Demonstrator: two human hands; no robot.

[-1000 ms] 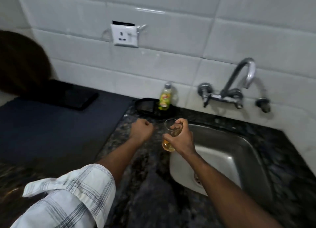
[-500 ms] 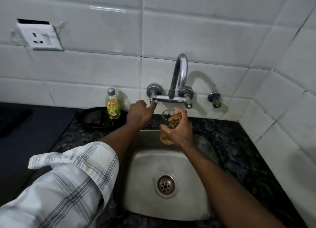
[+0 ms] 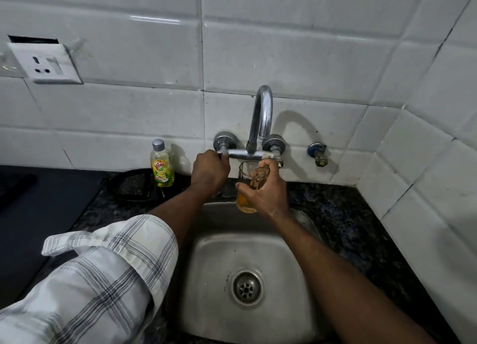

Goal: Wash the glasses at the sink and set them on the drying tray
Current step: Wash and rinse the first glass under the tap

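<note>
My right hand (image 3: 268,191) grips a clear glass (image 3: 245,186) with a little amber liquid at its bottom, held upright over the back edge of the steel sink (image 3: 206,266). The glass's rim sits just below the chrome tap's spout (image 3: 263,111). My left hand (image 3: 210,171) is closed around the tap's left handle (image 3: 224,151) on the tiled wall. No water is visible coming from the spout. The drain (image 3: 247,288) lies in the middle of the basin.
A bottle of yellow dish soap (image 3: 161,164) stands by the wall left of the tap, beside a black dish (image 3: 131,186). A dark mat (image 3: 46,214) covers the counter at the left. Dark granite counter (image 3: 343,214) surrounds the sink. A separate valve (image 3: 318,154) juts from the wall.
My view swung right from the counter to the sink. My right hand carried the glass under the spout. My left hand reached forward and closed on the tap's left handle.
</note>
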